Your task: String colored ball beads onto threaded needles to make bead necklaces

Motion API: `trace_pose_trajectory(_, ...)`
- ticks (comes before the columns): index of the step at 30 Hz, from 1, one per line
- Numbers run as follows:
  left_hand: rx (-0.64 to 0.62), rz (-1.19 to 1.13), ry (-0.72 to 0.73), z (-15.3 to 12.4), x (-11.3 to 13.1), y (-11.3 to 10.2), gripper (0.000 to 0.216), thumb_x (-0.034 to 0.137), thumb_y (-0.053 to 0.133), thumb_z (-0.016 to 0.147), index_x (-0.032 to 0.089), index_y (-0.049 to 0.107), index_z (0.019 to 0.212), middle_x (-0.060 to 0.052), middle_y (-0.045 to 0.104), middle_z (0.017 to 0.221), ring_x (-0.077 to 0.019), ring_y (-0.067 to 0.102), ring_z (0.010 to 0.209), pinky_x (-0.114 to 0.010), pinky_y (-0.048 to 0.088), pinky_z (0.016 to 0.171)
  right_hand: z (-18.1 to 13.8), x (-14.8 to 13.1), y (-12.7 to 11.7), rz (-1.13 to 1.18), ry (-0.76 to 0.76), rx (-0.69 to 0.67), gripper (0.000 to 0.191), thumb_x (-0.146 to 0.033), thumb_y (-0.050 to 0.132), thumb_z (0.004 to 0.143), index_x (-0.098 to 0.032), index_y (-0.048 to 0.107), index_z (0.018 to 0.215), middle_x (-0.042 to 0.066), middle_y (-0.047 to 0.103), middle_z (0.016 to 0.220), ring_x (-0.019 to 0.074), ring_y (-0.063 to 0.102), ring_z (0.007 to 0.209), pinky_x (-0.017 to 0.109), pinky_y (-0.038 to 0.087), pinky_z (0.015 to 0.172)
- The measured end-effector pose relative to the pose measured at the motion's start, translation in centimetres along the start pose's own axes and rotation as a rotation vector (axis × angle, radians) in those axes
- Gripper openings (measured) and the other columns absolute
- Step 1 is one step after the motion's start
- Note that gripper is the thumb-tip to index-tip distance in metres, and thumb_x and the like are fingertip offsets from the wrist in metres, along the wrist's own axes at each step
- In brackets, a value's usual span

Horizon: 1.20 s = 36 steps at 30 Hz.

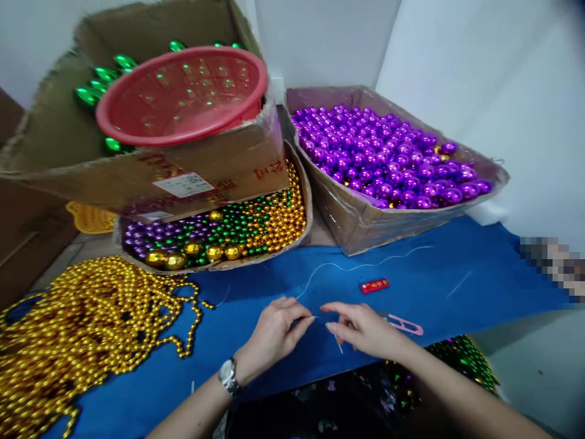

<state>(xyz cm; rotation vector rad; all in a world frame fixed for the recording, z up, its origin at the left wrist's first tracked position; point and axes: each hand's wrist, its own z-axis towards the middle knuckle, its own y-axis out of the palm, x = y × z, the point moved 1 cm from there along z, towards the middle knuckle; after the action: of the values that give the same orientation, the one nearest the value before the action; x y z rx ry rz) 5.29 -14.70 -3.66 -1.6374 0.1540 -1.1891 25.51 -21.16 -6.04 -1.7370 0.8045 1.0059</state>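
Over the blue cloth (pixel 457 274) my left hand (pixel 276 329) pinches a thin white string (pixel 356 266) between thumb and forefinger. The string runs from that pinch up and to the right across the cloth. My right hand (pixel 361 329) is closed a few centimetres to the right of the left, its fingers pinched on another bit of the same string; a short white end hangs below it. A watch (pixel 227 375) is on my left wrist. Pink-handled scissors (pixel 404 325) lie just right of my right hand, partly hidden by it.
A heap of gold bead strands (pixel 77 329) covers the left. Behind are a tray of mixed purple, green and gold beads (pixel 237 228), a box of purple balls (pixel 388 158), a box with green balls and a red basket (pixel 183 91). A small red lighter (pixel 374 285) lies on the cloth.
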Motion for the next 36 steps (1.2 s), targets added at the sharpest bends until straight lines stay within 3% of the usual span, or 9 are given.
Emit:
trace_pose_trajectory(3, 0.072, 0.038, 0.025, -0.5, 0.1, 0.3, 0.022, 0.029, 0.046, 0.091, 0.021, 0.065, 0.087, -0.003, 0.064, 0.078, -0.0166, 0.054, 0.075, -0.03, 0.038, 0.072, 0.3, 0.5, 1.6, 0.188, 0.036, 0.052, 0.036, -0.041, 0.043, 0.092, -0.022, 0.057, 0.12, 0.003, 0.071, 0.081, 0.0109, 0.06, 0.049, 0.021, 0.045, 0.046)
trace_pose_trajectory(6, 0.102, 0.098, 0.058, -0.9, 0.2, 0.9, 0.02, 0.027, 0.046, 0.091, 0.02, 0.064, 0.085, -0.003, 0.063, 0.077, -0.0171, 0.052, 0.073, -0.033, 0.037, 0.074, 0.9, 0.5, 2.3, 0.324, 0.061, 0.266, 0.036, -0.045, 0.044, 0.091, -0.021, 0.06, 0.113, 0.007, 0.068, 0.101, 0.0132, 0.064, 0.067, 0.022, 0.048, 0.054)
trace_pose_trajectory(10, 0.119, 0.145, 0.096, -0.8, 0.5, 2.2, 0.021, 0.025, 0.045, 0.091, 0.018, 0.063, 0.081, -0.004, 0.06, 0.073, -0.0171, 0.05, 0.07, -0.034, 0.037, 0.073, 2.0, -0.4, 3.0, 0.449, 0.06, 0.534, 0.035, -0.046, 0.049, 0.089, -0.019, 0.059, 0.108, 0.007, 0.068, 0.096, 0.0143, 0.061, 0.072, 0.023, 0.047, 0.06)
trace_pose_trajectory(14, 0.152, 0.171, 0.116, -0.6, 1.1, 3.6, 0.021, 0.024, 0.046, 0.09, 0.018, 0.062, 0.078, -0.004, 0.059, 0.072, -0.018, 0.05, 0.071, -0.035, 0.038, 0.074, 2.8, -1.4, 3.8, 0.52, 0.034, 0.649, 0.036, -0.042, 0.047, 0.091, -0.021, 0.044, 0.12, 0.003, 0.067, 0.084, 0.0134, 0.06, 0.071, 0.024, 0.047, 0.065)
trace_pose_trajectory(19, 0.123, 0.205, 0.07, -0.9, -0.2, 2.6, 0.019, 0.031, 0.048, 0.089, 0.021, 0.064, 0.093, -0.005, 0.062, 0.082, -0.0184, 0.055, 0.077, -0.033, 0.043, 0.075, 2.4, -1.4, 3.2, 0.503, 0.008, 0.595, 0.042, -0.039, 0.054, 0.089, -0.023, 0.037, 0.124, 0.0, 0.068, 0.081, 0.0155, 0.062, 0.078, 0.027, 0.046, 0.076)
trace_pose_trajectory(24, 0.124, 0.646, -0.196, -0.2, -6.1, -1.7, 0.032, 0.014, 0.04, 0.089, 0.016, 0.057, 0.116, -0.014, 0.061, 0.103, -0.0228, 0.058, 0.088, -0.035, 0.049, 0.074, 1.5, -0.7, 2.2, 0.22, 0.056, 0.488, 0.045, -0.039, 0.053, 0.089, -0.023, 0.036, 0.128, 0.001, 0.071, 0.086, 0.0173, 0.064, 0.078, 0.027, 0.044, 0.071)
trace_pose_trajectory(27, 0.093, 0.716, -0.271, 1.0, -9.0, -2.9, 0.046, 0.001, 0.037, 0.083, 0.01, 0.051, 0.125, -0.022, 0.056, 0.114, -0.0259, 0.061, 0.086, -0.035, 0.051, 0.064, 1.5, -0.8, 2.4, 0.149, 0.047, 0.448, 0.043, -0.039, 0.05, 0.09, -0.024, 0.037, 0.128, 0.0, 0.071, 0.086, 0.016, 0.063, 0.076, 0.025, 0.043, 0.068)
trace_pose_trajectory(31, 0.035, 0.717, -0.317, 2.5, -10.7, -2.3, 0.043, -0.003, 0.04, 0.079, 0.005, 0.056, 0.118, -0.024, 0.061, 0.102, -0.0227, 0.064, 0.068, -0.034, 0.051, 0.059, 1.6, -1.2, 3.1, 0.098, 0.014, 0.403, 0.04, -0.038, 0.048, 0.092, -0.023, 0.038, 0.127, -0.002, 0.069, 0.082, 0.0128, 0.06, 0.065, 0.023, 0.041, 0.061)
trace_pose_trajectory(36, 0.029, 0.645, -0.356, 3.6, -11.6, -2.3, 0.027, 0.0, 0.045, 0.078, 0.003, 0.064, 0.097, -0.022, 0.065, 0.084, -0.028, 0.064, 0.078, -0.039, 0.051, 0.068, 1.4, -1.1, 3.3, 0.09, -0.008, 0.39, 0.04, -0.037, 0.047, 0.092, -0.022, 0.038, 0.128, -0.003, 0.068, 0.08, 0.0125, 0.058, 0.063, 0.023, 0.042, 0.062)
